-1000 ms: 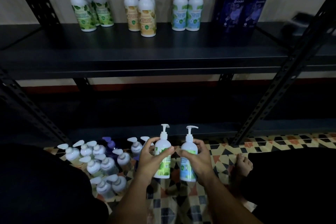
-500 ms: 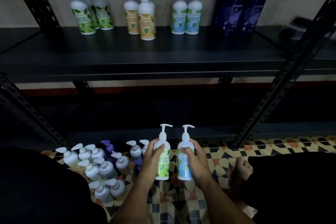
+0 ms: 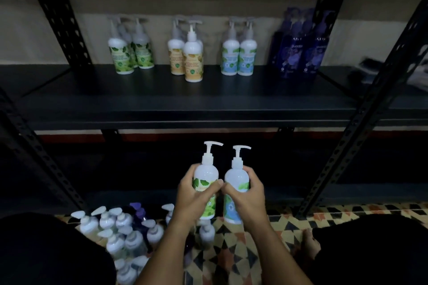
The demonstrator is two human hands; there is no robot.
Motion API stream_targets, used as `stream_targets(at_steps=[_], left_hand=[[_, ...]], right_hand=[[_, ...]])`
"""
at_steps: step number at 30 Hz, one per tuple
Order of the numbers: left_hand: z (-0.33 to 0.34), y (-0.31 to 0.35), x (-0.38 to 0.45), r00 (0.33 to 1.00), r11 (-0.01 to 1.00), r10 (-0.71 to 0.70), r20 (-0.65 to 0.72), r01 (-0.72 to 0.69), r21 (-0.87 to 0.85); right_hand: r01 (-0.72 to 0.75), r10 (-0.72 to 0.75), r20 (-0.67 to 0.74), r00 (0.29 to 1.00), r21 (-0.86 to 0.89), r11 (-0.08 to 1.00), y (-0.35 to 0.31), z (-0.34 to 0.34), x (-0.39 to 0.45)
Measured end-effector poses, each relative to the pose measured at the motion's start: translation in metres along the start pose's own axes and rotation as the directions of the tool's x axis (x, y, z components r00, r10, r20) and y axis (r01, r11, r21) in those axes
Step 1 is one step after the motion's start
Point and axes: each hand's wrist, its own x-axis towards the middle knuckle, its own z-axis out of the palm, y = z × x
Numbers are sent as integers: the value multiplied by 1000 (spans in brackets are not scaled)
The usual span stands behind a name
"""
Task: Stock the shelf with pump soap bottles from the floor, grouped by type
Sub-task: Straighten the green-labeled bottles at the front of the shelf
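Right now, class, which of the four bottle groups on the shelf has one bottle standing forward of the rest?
The yellow-label group, second from left: its front bottle stands nearer the shelf edge than the others.

Four groups of pump bottles stand in a row along the back of the shelf, while below and in front (on the floor, at the left) more bottles cluster together.
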Motion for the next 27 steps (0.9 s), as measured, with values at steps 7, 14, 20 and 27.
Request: stream_targets(at_steps=[7,14,20,27], left_hand=[[-2,78,36,981,979,195,8,-194,-60],[-5,152,76,936,935,350,35,-346,-81],[-12,192,117,907,907,421,-23,-421,-14],[-12,193,158,908,909,413,-64,-416,-24]], right_hand=[[217,-217,8,976,-21,976,-85,17,28],[371,-372,-7,928,-63,927,-152,25,64],[423,-440,-17,898,-248,872,-185,27,104],[393,-407,39,913,-365,844,-186,28,142]])
